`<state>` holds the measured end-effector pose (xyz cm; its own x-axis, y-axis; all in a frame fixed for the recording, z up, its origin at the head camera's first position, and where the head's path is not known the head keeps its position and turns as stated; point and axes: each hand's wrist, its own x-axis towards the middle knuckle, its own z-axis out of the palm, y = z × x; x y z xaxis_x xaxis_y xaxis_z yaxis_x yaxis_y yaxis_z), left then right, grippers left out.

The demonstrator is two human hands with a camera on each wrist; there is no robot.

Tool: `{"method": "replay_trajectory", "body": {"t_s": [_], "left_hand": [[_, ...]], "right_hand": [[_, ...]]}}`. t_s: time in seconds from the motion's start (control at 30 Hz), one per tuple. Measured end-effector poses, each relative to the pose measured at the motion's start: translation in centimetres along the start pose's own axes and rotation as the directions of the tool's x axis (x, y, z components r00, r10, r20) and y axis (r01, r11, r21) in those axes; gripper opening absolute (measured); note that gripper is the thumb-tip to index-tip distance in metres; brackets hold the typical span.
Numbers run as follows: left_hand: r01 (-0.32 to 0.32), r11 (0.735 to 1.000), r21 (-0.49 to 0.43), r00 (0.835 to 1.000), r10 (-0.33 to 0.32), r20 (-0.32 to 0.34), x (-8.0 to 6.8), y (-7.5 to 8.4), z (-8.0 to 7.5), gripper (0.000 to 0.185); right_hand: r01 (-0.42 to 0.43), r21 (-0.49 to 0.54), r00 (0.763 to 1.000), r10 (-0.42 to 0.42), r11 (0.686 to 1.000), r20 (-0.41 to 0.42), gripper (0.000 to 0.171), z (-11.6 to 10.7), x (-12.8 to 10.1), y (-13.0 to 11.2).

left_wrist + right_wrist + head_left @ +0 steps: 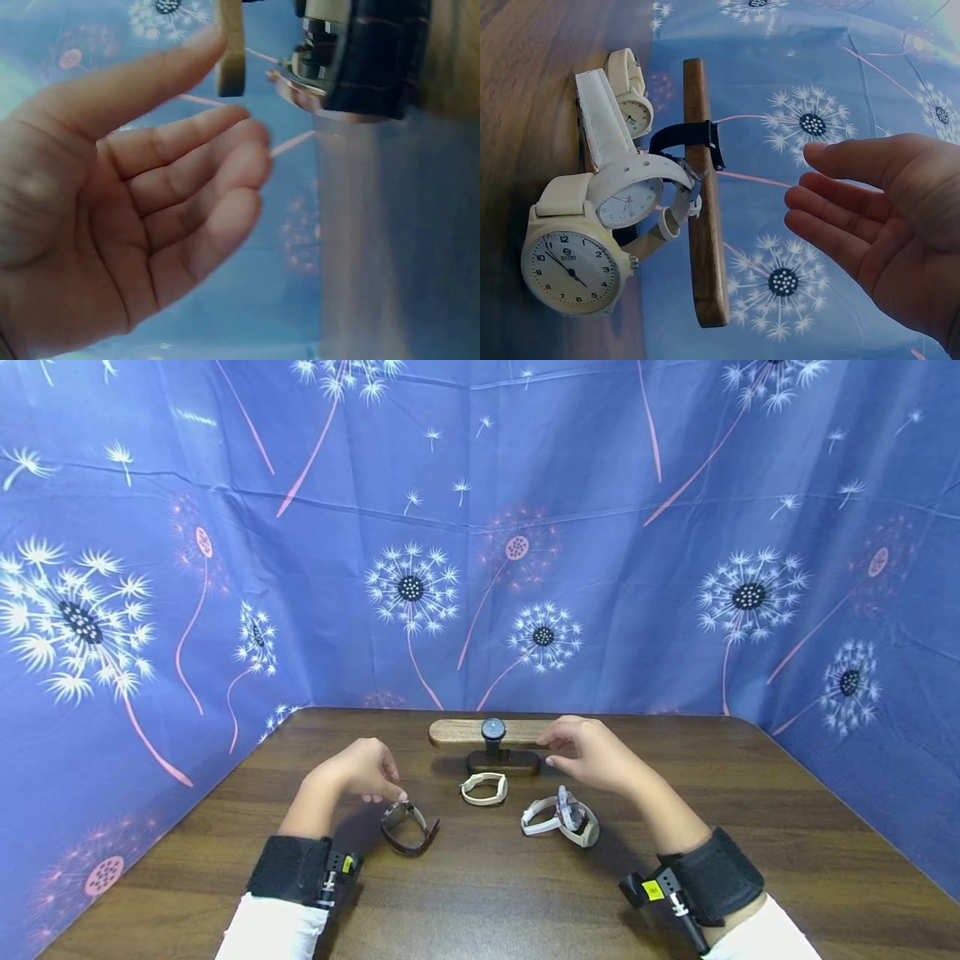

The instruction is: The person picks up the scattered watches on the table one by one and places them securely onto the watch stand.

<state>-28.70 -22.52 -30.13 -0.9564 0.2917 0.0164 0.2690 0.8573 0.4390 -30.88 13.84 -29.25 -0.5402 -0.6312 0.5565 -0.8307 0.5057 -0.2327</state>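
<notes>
My left hand (360,772) hovers just beside a dark-strapped watch (408,842) lying on the table. In the left wrist view its fingers are loosely bent, with a gap between them and the watch's dark strap (375,60). Held out by the right end of a wooden watch stand (459,732) is my right hand (596,756), its fingers relaxed and nothing in its grasp. A black watch (492,730) is looped around the stand's bar. In the right wrist view the palm faces the wooden bar (709,262), with space between them.
In front of the stand's dark base (504,763) lies a small cream watch (484,790). To its right, a white watch (540,818) and a larger cream watch (585,835) lie overlapping. A blue dandelion-print cloth (465,527) hangs behind the brown table (480,902).
</notes>
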Motion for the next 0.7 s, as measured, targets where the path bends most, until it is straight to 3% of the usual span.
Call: {"method": "replay_trajectory", "body": {"t_s": [0.1,0.17,0.37,0.47,0.57,0.63,0.7], "left_hand": [[0.075,0.997,-0.033,0.994,-0.072,0.078,0.0,-0.3,0.6,0.020],[0.090,0.996,-0.026,0.992,-0.088,0.095,0.0,-0.3,1.0,0.021],[0.051,0.998,0.026,0.995,-0.053,0.081,0.1,-0.1,1.2,0.020],[-0.004,0.999,0.048,0.998,0.001,0.058,0.1,0.3,0.9,0.020],[-0.105,0.990,0.095,0.994,0.106,-0.006,0.1,0.9,0.6,0.020],[-0.178,0.974,0.139,0.980,0.189,-0.070,0.1,1.7,0.2,0.019],[-0.233,0.955,0.184,0.954,0.261,-0.147,0.0,2.8,0.0,0.018]], "right_hand": [[-0.002,0.001,1.000,0.002,1.000,0.013,0.021,0.0,0.0,-0.1],[-0.001,-0.002,1.000,0.001,1.000,0.018,0.021,0.1,0.0,-0.1],[0.004,-0.003,1.000,-0.004,1.000,0.017,0.020,0.2,0.1,-0.2],[0.008,-0.001,1.000,-0.008,1.000,0.016,0.021,0.2,0.0,-0.5],[0.018,0.008,1.000,-0.018,1.000,0.008,0.020,0.1,0.0,-0.9],[0.023,0.017,1.000,-0.023,1.000,-0.001,0.020,0.1,0.1,-1.3],[0.029,0.026,1.000,-0.029,0.999,-0.009,0.019,0.0,0.2,-1.7]]}}
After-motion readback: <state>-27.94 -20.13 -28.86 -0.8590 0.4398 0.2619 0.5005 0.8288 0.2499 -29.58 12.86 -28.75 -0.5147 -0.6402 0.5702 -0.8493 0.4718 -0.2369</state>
